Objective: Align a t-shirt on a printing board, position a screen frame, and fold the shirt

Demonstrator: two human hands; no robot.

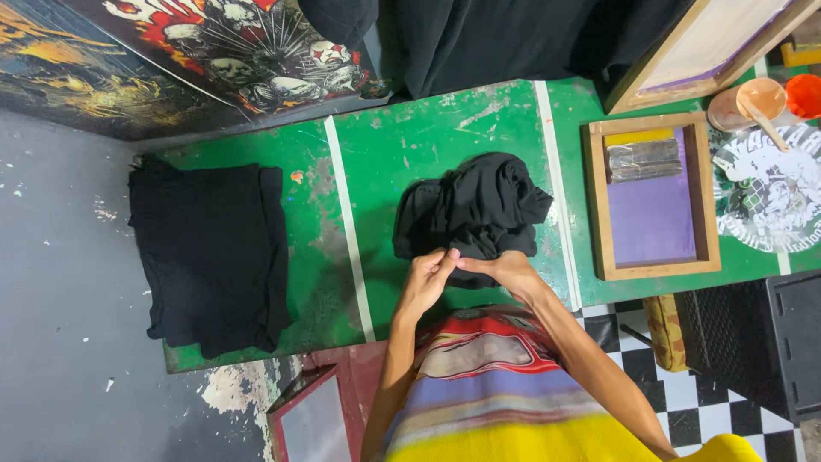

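Far left I see a flat stack of black garments (209, 252) lying on the green worktable (410, 137), its long side running near to far. Past a white tape line (349, 231) comes the crumpled black T-shirt (475, 210), bunched in the middle panel of the table near its near edge. It is a rough heap, slightly wider left to right than it is deep, with a loose flap poking out to the right; I cannot tell which way its neck points.

My left hand (425, 282) and right hand (511, 272) meet at the shirt's near edge, fingertips touching each other. Both pinch a fold of the black cloth.

Right of a second tape line sits a wooden screen-printing frame (654, 197) with purple mesh, long axis near to far, a squeegee (643, 160) lying across its far end. Further right are a white-printed black cloth (765, 197), a beige cup with a stick (753, 103) and an orange cup (805, 94).
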